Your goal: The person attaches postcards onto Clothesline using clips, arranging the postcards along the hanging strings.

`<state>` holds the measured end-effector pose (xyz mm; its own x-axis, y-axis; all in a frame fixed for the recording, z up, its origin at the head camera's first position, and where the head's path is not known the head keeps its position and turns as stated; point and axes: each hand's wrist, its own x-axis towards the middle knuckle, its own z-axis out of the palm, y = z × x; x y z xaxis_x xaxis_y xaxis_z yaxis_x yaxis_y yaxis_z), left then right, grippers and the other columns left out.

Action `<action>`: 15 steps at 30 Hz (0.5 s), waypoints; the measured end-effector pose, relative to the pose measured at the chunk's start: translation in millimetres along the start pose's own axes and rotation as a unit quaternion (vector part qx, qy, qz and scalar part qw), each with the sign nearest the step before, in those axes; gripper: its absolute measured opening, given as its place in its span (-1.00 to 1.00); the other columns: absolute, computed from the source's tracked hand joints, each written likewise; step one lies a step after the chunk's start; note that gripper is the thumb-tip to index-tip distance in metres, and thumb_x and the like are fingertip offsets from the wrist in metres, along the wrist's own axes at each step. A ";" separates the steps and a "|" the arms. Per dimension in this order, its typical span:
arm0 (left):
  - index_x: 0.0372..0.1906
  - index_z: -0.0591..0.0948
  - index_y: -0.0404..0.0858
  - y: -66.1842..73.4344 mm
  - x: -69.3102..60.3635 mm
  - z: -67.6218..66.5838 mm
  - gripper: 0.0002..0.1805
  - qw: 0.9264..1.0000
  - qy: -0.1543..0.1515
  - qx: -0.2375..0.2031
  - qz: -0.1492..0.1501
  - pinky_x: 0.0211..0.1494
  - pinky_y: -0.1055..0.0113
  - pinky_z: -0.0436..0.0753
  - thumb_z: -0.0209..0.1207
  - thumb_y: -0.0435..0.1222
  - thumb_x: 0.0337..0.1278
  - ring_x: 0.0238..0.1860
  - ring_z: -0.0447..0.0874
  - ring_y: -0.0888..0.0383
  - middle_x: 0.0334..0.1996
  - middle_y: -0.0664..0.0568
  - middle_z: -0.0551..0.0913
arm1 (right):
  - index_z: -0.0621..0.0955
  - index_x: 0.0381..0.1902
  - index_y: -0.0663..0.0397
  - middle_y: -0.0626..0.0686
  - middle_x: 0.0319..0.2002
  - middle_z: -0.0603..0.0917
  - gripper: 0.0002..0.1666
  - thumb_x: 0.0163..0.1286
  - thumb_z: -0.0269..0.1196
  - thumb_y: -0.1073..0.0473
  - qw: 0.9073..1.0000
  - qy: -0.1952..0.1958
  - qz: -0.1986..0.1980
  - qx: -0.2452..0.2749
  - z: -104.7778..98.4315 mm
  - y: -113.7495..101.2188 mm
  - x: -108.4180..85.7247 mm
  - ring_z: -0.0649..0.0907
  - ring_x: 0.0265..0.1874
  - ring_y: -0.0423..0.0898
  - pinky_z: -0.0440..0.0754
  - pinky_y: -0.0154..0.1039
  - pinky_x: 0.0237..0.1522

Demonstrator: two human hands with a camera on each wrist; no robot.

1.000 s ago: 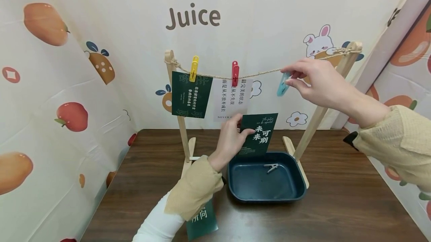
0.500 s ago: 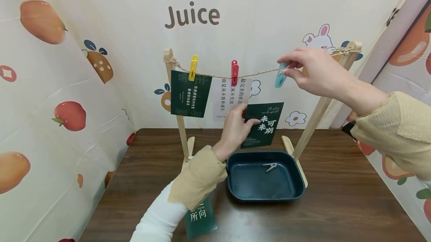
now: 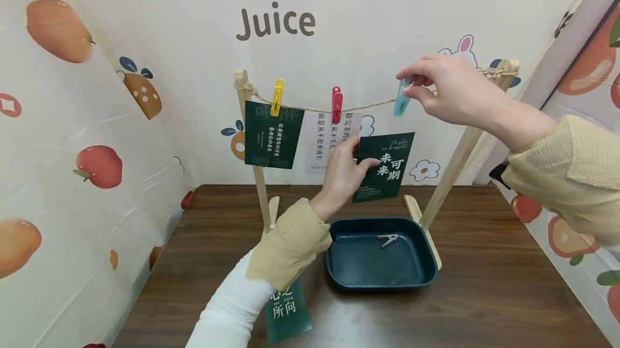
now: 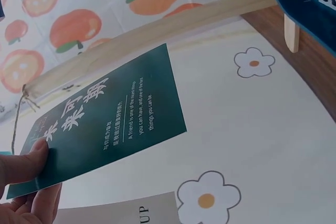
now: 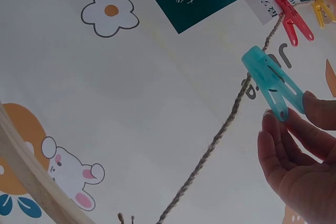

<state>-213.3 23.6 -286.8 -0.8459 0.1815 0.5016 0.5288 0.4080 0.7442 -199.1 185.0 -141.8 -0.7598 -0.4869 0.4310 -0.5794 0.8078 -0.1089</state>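
Observation:
My left hand [image 3: 341, 176] pinches the left edge of a dark green card [image 3: 387, 173] with white lettering, thumb in front. The card is held below the twine [image 3: 373, 105] and above the blue tray. Up by the twine, my right hand [image 3: 450, 87] pinches the handle ends of a light blue clothespin [image 3: 401, 99]. In the right wrist view the clothespin [image 5: 265, 74] overlaps the twine; whether its tips have the twine between them I cannot tell. A red clothespin [image 3: 337, 105] fastens a white card [image 3: 317, 143] and a yellow clothespin [image 3: 277, 98] fastens another green card [image 3: 273, 141].
A dark blue tray [image 3: 382, 287] containing a light-coloured clothespin [image 3: 388, 240] stands on the wooden table [image 3: 484, 283]. Wooden posts [image 3: 448, 176] hold up the twine. Partly under my left forearm lies a green card [image 3: 288, 318]. A printed curtain [image 3: 145, 14] hangs behind.
My left hand has raised the green card from the tray up and rightward toward the twine. My right hand has brought the light blue clothespin slightly up and left, and turned it more upright.

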 end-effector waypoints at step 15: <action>-0.26 0.51 -0.31 6.6 12.8 6.2 -0.70 1.000 0.015 -0.015 0.010 -0.33 0.59 0.49 0.31 -0.35 -0.17 -0.34 0.57 0.27 -0.31 -0.04 0.64 | 0.49 -0.03 0.36 0.20 -0.24 0.51 -0.69 0.27 0.08 0.33 1.000 -0.015 0.007 0.008 -6.2 -0.8 9.4 0.49 -0.27 0.05 0.42 -0.08 -0.21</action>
<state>-221.0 34.1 -278.2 -0.8330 0.1618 0.5291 0.5477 0.3766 0.7471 -203.9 181.9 -132.1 -0.7763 -0.4860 0.4014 -0.5731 0.8094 -0.1284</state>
